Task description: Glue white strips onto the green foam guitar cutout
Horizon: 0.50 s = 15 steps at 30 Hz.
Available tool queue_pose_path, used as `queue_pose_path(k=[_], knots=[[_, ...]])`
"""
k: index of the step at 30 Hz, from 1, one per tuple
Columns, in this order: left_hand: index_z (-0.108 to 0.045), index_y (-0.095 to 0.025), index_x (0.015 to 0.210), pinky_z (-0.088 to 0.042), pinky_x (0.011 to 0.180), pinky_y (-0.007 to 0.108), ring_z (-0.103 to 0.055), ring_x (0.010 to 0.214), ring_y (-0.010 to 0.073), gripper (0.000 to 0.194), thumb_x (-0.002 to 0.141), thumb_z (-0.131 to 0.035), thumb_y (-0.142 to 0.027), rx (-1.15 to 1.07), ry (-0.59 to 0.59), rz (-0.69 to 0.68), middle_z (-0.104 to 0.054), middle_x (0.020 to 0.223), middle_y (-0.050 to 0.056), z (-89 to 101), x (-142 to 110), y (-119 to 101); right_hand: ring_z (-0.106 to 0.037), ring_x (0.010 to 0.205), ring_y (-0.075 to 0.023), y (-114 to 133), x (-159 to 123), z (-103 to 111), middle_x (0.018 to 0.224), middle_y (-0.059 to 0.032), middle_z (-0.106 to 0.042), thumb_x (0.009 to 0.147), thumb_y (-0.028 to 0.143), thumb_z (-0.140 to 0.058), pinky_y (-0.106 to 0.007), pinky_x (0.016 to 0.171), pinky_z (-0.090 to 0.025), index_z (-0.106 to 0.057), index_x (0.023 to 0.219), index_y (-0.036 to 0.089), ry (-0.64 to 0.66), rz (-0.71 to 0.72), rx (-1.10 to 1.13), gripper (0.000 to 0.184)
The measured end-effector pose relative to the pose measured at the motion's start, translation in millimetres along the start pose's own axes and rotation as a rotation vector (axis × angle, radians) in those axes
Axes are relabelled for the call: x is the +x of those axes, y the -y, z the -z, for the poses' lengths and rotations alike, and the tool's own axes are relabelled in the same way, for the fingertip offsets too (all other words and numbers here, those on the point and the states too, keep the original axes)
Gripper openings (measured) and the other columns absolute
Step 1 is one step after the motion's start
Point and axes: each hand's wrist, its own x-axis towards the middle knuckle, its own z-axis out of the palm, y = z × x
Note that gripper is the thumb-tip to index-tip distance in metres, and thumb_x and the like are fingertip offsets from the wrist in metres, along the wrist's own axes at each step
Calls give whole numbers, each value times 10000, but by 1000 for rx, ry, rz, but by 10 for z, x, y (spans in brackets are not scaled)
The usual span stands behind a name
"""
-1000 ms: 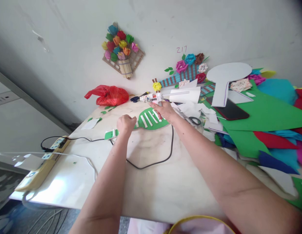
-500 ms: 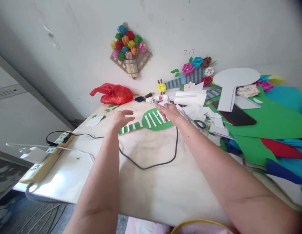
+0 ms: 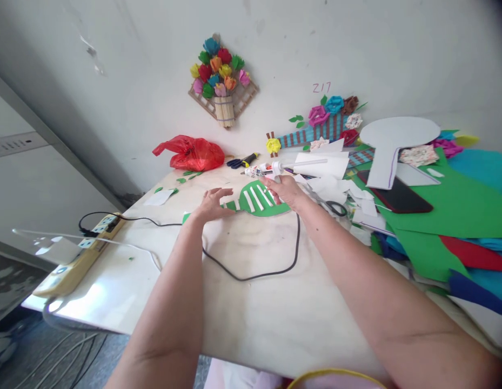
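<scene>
A green paddle-shaped foam cutout (image 3: 269, 210) with a long narrow neck and white strips across it lies flat on the table. Over its neck is my left hand (image 3: 211, 205), thumb and fingers apart, nothing visible between them; whether it touches the cutout I cannot tell. My right hand (image 3: 290, 193) is closed around a white hot glue gun (image 3: 277, 168) above the wide end of the cutout. A clear glue stick (image 3: 305, 162) juts rightward from the gun's back. Its black cord (image 3: 298, 237) loops across the tabletop.
A yellow power strip (image 3: 78, 256) sits at the left edge. Behind are a red plastic bag (image 3: 198, 154) and pliers (image 3: 245, 161). To the right lie scissors (image 3: 336, 208), paper scraps, a dark phone (image 3: 408, 200), a white paddle-shaped cutout (image 3: 399, 132) and green sheets (image 3: 461, 210).
My left hand lifted off the neck with its fingers opening, then moved right over the neck. The right hand keeps holding the glue gun in nearly the same place. The view shifted slightly.
</scene>
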Motion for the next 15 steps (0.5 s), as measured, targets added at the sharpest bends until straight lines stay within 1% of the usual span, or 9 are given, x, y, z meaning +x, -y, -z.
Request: queue_pose_path(k=[3, 6, 11, 13, 15], knots=[[-508, -259, 1171, -173, 1054, 430, -278, 1260, 256, 625, 584, -647, -419, 11, 3, 11, -500, 1267, 33, -15, -11, 24, -402, 344, -78, -3, -9, -2, 470, 24, -418, 705, 583, -526, -226, 354, -359, -470, 602, 173, 39, 41, -24, 427], [-489, -264, 1186, -116, 1065, 437, -236, 1289, 255, 668, 575, -642, -487, 18, 7, 36, -490, 1277, 40, 6, -34, 78, -401, 340, -80, 0, -14, -6, 473, 26, -406, 711, 575, -527, -234, 355, -360, -451, 577, 179, 49, 32, -32, 425], [-462, -285, 1226, -184, 1035, 461, -192, 1306, 311, 792, 500, -698, -497, 61, -10, 201, -392, 1346, 103, 49, -80, 190, -398, 340, -77, -19, -19, -26, 450, 32, -413, 720, 568, -522, -220, 364, -359, -451, 577, 182, 50, 12, -55, 418], [-467, -285, 1224, -142, 1047, 468, -184, 1309, 316, 814, 481, -705, -515, 97, -13, 216, -391, 1341, 113, 42, -86, 230, -400, 336, -76, -35, -24, -38, 442, 32, -421, 713, 580, -523, -214, 365, -351, -444, 564, 181, 50, 12, -62, 432], [-452, -278, 1242, -68, 1060, 467, -158, 1320, 304, 847, 478, -690, -555, 128, 7, 213, -401, 1330, 114, 29, -86, 260, -404, 333, -77, -42, -33, -53, 439, 32, -422, 696, 593, -533, -212, 363, -342, -442, 558, 181, 54, 8, -62, 444]])
